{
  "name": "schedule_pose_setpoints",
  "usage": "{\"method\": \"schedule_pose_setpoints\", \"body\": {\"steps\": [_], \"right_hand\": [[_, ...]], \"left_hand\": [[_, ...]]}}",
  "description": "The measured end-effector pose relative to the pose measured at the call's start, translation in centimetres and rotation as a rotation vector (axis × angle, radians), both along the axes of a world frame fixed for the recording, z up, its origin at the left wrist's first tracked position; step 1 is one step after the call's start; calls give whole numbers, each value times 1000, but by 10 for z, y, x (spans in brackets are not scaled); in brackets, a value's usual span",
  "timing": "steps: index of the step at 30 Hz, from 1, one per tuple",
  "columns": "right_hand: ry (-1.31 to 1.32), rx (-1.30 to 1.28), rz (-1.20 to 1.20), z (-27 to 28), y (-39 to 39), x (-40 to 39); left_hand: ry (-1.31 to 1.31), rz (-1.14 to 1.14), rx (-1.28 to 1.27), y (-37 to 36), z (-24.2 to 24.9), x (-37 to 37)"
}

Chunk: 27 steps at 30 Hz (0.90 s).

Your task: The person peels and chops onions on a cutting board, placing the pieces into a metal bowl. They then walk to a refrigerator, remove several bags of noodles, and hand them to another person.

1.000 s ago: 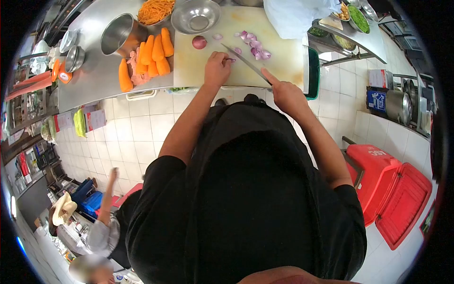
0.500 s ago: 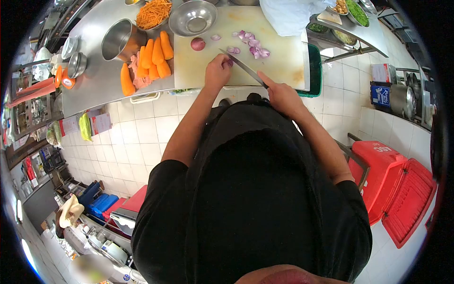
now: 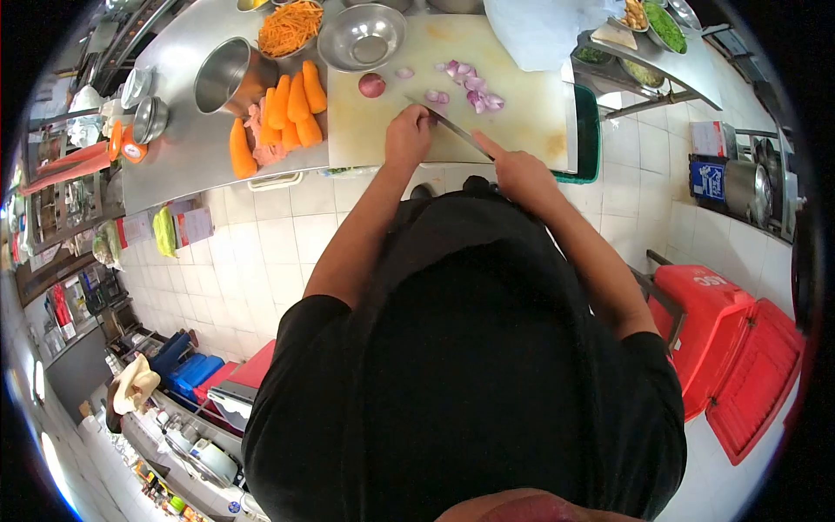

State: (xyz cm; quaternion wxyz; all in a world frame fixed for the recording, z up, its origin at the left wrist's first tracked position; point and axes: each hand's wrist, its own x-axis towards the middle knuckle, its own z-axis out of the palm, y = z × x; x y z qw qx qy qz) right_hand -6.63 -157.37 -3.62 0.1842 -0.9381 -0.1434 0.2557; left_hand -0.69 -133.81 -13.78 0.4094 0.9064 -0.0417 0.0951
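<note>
On the cutting board (image 3: 522, 113) lies one whole shallot (image 3: 371, 84), with a scatter of cut shallot pieces (image 3: 470, 83) toward its far edge, too jumbled to count exactly. One knife (image 3: 452, 128) is over the board. By the board's left edge on the bench (image 3: 174, 157) sit about seven peeled carrots (image 3: 291, 109). Along the bench's far edge stand one steel pot (image 3: 228, 76), one empty steel bowl (image 3: 361, 36) and one bowl of shredded carrot (image 3: 291, 22). Two red bins (image 3: 726, 348) stand on the floor.
</note>
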Motion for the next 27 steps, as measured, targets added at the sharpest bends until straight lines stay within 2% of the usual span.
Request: {"method": "schedule_pose_setpoints", "body": {"steps": [4,7,10,11,14,17,20,23,26,27], "right_hand": [[57,0,-1,17,1,-8],[44,124,-82,-34,4,-6],[-40,270,-84,-43,-3,2],[-26,225,-99,-43,-7,5],[-39,105,-133,-6,-21,7],[-153,17,-143,24,-42,2],[-261,-47,-193,40,-54,4],[-329,-30,-254,42,-57,1],[-346,-19,-290,48,-56,1],[-350,-24,-296,54,-58,-1]], "left_hand": [[14,4,-19,0,-2,-1],[28,27,-34,-3,-1,-9],[18,28,-30,0,-2,-7],[21,21,-31,-2,-4,-5],[70,-9,-76,-12,-6,6],[-41,-59,-131,-26,-11,17],[10,-46,-208,-39,18,13],[-98,-231,-74,-49,38,5],[-26,-410,254,-60,48,2],[-23,-408,244,-61,45,4]]}}
